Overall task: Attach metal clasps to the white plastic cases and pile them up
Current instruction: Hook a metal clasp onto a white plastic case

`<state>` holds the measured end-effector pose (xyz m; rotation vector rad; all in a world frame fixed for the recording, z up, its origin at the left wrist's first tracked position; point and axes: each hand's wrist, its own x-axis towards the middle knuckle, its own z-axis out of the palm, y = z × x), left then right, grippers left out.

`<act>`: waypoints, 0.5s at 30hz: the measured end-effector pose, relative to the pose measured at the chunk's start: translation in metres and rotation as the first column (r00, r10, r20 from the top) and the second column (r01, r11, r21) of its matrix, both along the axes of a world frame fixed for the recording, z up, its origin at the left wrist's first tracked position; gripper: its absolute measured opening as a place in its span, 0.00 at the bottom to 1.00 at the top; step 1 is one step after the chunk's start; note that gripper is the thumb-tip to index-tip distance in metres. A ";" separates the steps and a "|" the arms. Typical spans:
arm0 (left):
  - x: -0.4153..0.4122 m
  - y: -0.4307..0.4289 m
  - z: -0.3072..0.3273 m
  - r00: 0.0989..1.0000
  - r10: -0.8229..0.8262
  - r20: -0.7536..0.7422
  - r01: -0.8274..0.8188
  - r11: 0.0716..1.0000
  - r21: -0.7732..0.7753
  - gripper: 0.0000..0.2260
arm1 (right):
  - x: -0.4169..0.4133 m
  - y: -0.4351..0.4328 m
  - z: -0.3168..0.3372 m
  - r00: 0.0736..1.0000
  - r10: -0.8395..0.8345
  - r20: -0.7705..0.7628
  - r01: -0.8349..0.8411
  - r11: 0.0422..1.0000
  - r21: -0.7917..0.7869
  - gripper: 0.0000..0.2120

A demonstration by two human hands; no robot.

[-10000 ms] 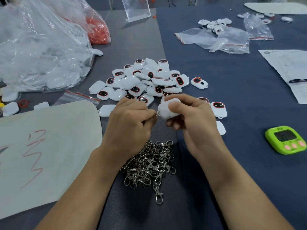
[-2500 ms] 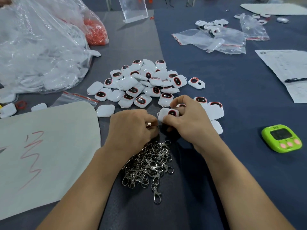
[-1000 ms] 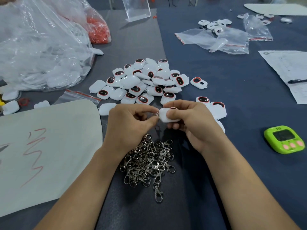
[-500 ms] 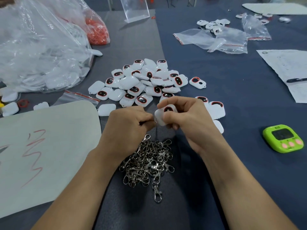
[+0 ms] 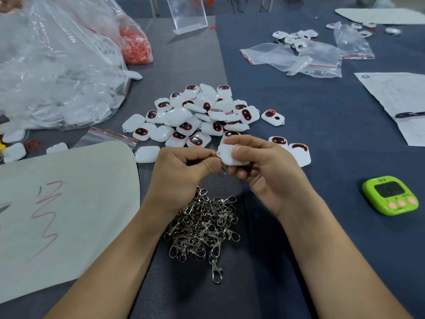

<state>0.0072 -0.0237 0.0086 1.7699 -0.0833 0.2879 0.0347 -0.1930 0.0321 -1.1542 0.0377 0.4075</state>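
White case (image 5: 231, 156) pinched in right hand (image 5: 264, 171) above clasp heap (image 5: 203, 229), small metal clasp (image 5: 216, 154), seemingly, nipped by closed left hand (image 5: 181, 173) fingers at its corner, case pile (image 5: 202, 116) behind, white cases bagged in clear bag (image 5: 57, 72), red rings in second bag (image 5: 135, 44).

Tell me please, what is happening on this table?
A person is fitting a metal clasp to a white plastic case. The right hand holds the case above the table, and the left hand pinches the clasp against its left edge. Whether the clasp is hooked on yet cannot be told. A heap of loose clasps lies just below the hands, and a pile of cases lies behind them.
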 end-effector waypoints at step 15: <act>-0.006 0.002 -0.001 0.985 0.101 0.141 -0.148 0.914 0.377 0.05 | 0.001 0.005 -0.002 0.995 -0.082 -0.054 0.080 0.996 -0.028 0.10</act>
